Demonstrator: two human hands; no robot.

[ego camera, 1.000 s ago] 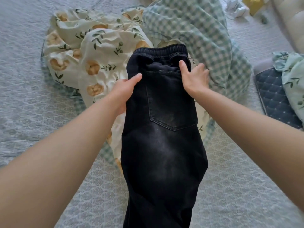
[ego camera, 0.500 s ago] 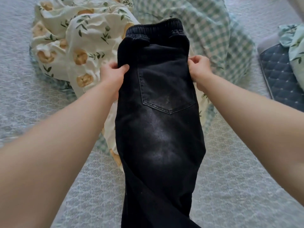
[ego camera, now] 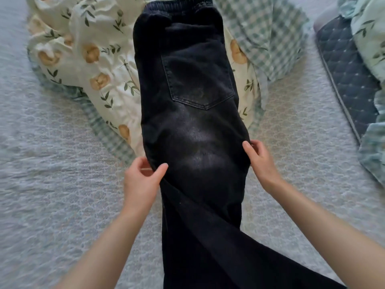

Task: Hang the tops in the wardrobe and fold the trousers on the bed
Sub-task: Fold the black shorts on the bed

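Black faded trousers (ego camera: 193, 113) lie lengthwise on the bed, folded in half along the legs, back pocket up, elastic waistband at the far end. The legs run toward me and off the lower right of the frame. My left hand (ego camera: 141, 180) pinches the left edge of the trousers at thigh level, thumb on top. My right hand (ego camera: 259, 159) grips the right edge at about the same level, fingers curled at the fabric.
Under the waistband end lies a crumpled cream floral quilt (ego camera: 83, 51) with a green-checked underside (ego camera: 264, 34). A dark blue quilted cushion (ego camera: 345, 74) and a pale green floral cloth (ego camera: 373, 38) sit at the right. The grey textured bedspread (ego camera: 54, 184) surrounds them.
Both hands have slid from beside the back pocket near the waistband down the trouser edges toward me to thigh level. The view has tilted downward.
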